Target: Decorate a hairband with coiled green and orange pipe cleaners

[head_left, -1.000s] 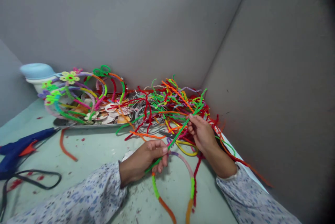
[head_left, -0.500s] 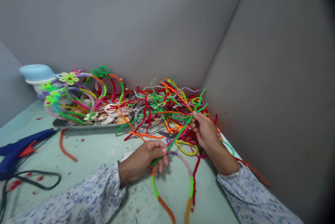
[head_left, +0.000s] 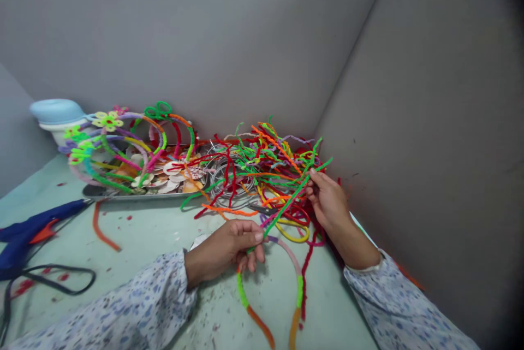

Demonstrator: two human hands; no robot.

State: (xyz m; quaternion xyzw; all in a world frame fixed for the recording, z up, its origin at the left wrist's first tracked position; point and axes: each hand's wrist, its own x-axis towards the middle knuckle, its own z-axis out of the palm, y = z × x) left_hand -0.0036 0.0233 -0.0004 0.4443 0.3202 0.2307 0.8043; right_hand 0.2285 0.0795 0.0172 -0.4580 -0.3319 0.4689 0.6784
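A green pipe cleaner (head_left: 285, 208) stretches on a slant between my two hands. My right hand (head_left: 331, 203) pinches its upper part between thumb and fingertips, in front of the tangled pile. My left hand (head_left: 229, 245) is closed around its lower part, thumb pressed on the fingers. Below and behind the left hand, a headband (head_left: 296, 265) wrapped in purple, pink, lime and orange curves down past the bottom edge. Its top meets the left fingers, which hide part of it; whether they grip it too is unclear.
Mixed pipe cleaners (head_left: 282, 156) lie tangled beyond my hands, with coiled wire (head_left: 233, 178) and scissors (head_left: 262, 209). A metal tray (head_left: 147, 199) carries decorated headbands and loose round pieces. Left are a blue glue gun (head_left: 41, 223), its cord (head_left: 61, 289) and a lidded tub (head_left: 59, 115). Grey walls border the table.
My right hand has moved slightly right and up with the green pipe cleaner. The tail below my left hand is shorter, while that hand has barely moved.
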